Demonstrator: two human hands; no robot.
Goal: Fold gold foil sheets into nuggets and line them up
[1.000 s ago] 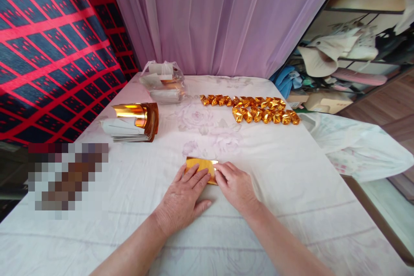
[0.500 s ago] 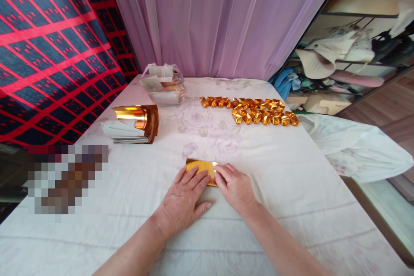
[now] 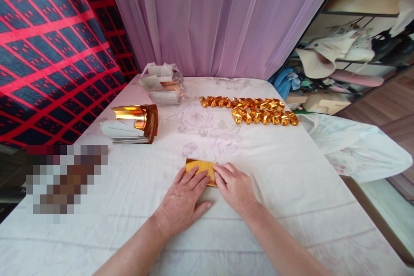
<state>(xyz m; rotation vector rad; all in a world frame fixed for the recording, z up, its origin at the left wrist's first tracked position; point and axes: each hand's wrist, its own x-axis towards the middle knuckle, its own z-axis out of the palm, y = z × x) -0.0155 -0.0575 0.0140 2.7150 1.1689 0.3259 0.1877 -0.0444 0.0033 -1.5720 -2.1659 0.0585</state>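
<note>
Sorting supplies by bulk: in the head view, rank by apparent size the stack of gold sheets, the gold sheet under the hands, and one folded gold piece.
1. stack of gold sheets
2. gold sheet, partly covered by the hands
3. folded gold piece, though it lies farther away

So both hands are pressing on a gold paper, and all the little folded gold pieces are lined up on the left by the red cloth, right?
Not quite. The head view shows both hands, left hand and right hand, on the gold paper, but the folded gold pieces sit far right.

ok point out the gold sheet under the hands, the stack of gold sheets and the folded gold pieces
gold foil sheet (image 3: 202, 166): head view, its bare far edge above the fingers
stack of gold foil sheets (image 3: 142, 121): head view, curled top sheet
folded gold pieces (image 3: 255, 110): head view, middle of the rows
</note>
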